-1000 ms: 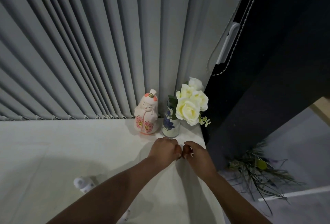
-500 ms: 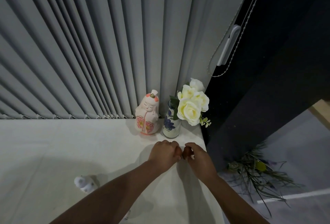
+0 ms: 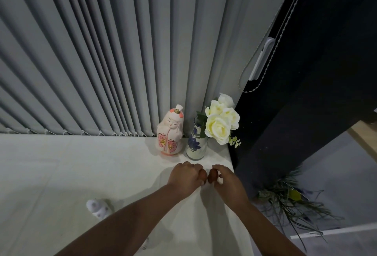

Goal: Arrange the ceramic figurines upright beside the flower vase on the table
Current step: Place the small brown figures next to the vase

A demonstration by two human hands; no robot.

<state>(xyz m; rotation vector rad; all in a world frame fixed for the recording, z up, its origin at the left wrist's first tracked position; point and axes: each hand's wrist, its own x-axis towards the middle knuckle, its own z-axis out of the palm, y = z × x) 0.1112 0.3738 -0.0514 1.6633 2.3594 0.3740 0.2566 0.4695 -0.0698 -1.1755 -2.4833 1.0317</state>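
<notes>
Grey vertical blind slats (image 3: pixel 102 62) hang behind a pale white bench (image 3: pixel 61 174), with a dark panel (image 3: pixel 306 113) at its right edge and a beaded cord with a white plastic pull (image 3: pixel 262 59) dangling beside it. Both bare forearms reach in from the lower edge, knuckles up, and meet near the bench's far right corner. The left hand (image 3: pixel 184 177) and right hand (image 3: pixel 226 180) are curled, their fingers (image 3: pixel 191 166) bent downward and drawn in, the thumbs almost touching; whether they pinch anything cannot be told. Just beyond the hands, a pink-and-white ceramic doll figurine with painted flowers (image 3: pixel 170 133) stands upright, its long axis vertical and its face turned toward the camera, just beside a white ceramic vase with blue flower motifs (image 3: pixel 195 143). The vase holds cream artificial roses (image 3: pixel 221 123) that lean right over the bench edge. Well apart, near the left forearm, a small white ceramic figurine with grey spots (image 3: pixel 98 207) lies on the bench, partly hidden by the arm. Green plant fronds (image 3: pixel 289 204) lie on the floor below.
</notes>
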